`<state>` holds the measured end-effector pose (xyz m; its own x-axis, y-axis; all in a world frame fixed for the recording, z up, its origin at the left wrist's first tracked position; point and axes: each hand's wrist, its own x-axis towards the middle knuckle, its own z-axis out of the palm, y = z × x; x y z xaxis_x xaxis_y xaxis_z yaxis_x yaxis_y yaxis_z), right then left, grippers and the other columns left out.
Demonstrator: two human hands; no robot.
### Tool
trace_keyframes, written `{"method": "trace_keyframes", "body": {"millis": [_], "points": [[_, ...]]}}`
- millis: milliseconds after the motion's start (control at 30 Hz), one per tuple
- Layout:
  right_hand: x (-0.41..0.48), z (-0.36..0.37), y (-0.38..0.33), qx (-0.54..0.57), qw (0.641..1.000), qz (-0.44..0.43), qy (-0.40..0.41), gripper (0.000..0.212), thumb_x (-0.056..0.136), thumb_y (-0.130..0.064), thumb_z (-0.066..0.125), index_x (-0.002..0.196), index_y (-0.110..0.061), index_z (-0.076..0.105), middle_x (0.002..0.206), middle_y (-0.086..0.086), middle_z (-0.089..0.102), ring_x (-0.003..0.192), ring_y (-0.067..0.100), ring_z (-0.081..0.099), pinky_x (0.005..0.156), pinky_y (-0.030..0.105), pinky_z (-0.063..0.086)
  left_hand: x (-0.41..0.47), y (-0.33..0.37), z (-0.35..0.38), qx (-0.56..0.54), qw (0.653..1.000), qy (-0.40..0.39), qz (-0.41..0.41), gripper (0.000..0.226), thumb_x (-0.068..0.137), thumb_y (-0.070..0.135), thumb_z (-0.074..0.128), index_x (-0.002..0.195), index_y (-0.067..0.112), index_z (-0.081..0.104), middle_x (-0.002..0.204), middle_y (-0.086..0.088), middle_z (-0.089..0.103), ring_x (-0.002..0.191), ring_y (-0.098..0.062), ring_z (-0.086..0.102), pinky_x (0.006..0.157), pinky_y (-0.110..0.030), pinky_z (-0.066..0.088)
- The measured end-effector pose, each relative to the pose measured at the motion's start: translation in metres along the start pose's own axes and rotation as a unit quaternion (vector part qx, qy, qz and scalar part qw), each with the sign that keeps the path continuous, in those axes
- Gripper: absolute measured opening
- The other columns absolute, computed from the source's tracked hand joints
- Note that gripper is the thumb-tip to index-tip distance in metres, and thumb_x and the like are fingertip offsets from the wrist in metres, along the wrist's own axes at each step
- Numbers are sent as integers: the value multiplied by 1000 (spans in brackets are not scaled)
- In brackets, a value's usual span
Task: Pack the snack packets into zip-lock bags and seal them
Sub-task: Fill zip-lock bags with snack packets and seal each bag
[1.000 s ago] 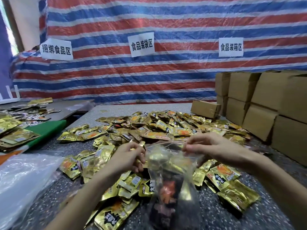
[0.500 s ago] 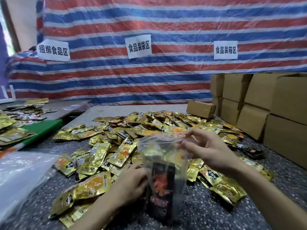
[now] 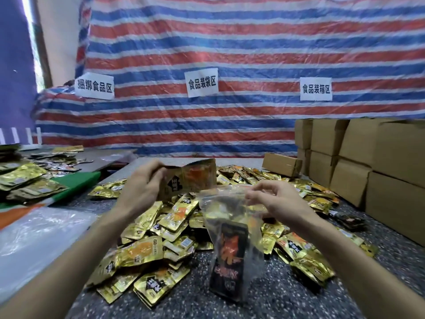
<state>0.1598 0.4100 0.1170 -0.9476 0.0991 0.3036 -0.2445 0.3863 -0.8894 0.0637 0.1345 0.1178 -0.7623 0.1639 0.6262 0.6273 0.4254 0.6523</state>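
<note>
A clear zip-lock bag [image 3: 253, 249] hangs upright over the speckled table [image 3: 287, 302], mouth open, holding 1 black packet [image 3: 230, 259] and some gold ones. The right hand [image 3: 279, 202] pinches the bag's upper rim. The left hand [image 3: 141, 188], apart from the right, grips 1 gold snack packet [image 3: 190, 177] raised beside and above the bag mouth. Many loose gold packets [image 3: 147, 252] are heaped around the bag. Some clear plastic sheets [image 3: 34, 238] lie at left. Beyond: cardboard boxes [image 3: 379, 162] at right, and a striped tarp [image 3: 230, 42] bearing 3 paper signs [image 3: 202, 82].
</note>
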Motion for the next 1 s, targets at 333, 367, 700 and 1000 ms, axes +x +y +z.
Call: {"method": "trace_keyframes", "body": {"millis": [333, 367, 700, 1000], "points": [[-4, 5, -7, 7, 999, -45, 17, 9, 87, -11, 75, 78, -13, 78, 88, -3, 77, 110, 21, 67, 104, 49, 48, 2, 75, -11, 142, 968, -105, 177, 16, 102, 21, 46, 99, 20, 62, 85, 9, 62, 73, -8, 60, 60, -27, 58], [-5, 4, -7, 17, 998, -50, 22, 8, 86, -9, 76, 78, -11, 78, 87, -4, 77, 108, 21, 68, 102, 46, 50, 4, 77, -12, 151, 967, -114, 170, 17, 103, 21, 46, 97, 20, 62, 85, 8, 62, 74, -8, 60, 61, -27, 57], [-1, 14, -8, 64, 996, -65, 2, 3, 85, -10, 76, 85, -11, 79, 81, 3, 77, 77, 12, 69, 70, 30, 59, 28, 102, -3, 251, 895, -354, 99, 15, 101, 14, 50, 99, 21, 63, 94, 11, 60, 84, -7, 56, 67, -21, 47], [-5, 20, -16, 94, 992, -80, 7, 3, 86, -9, 75, 84, -8, 76, 95, 17, 76, 84, 28, 72, 85, 51, 59, 18, 83, 53, 162, 956, -215, 116, 20, 88, 34, 71, 92, 21, 56, 92, 4, 67, 83, -11, 64, 74, -35, 58]]}}
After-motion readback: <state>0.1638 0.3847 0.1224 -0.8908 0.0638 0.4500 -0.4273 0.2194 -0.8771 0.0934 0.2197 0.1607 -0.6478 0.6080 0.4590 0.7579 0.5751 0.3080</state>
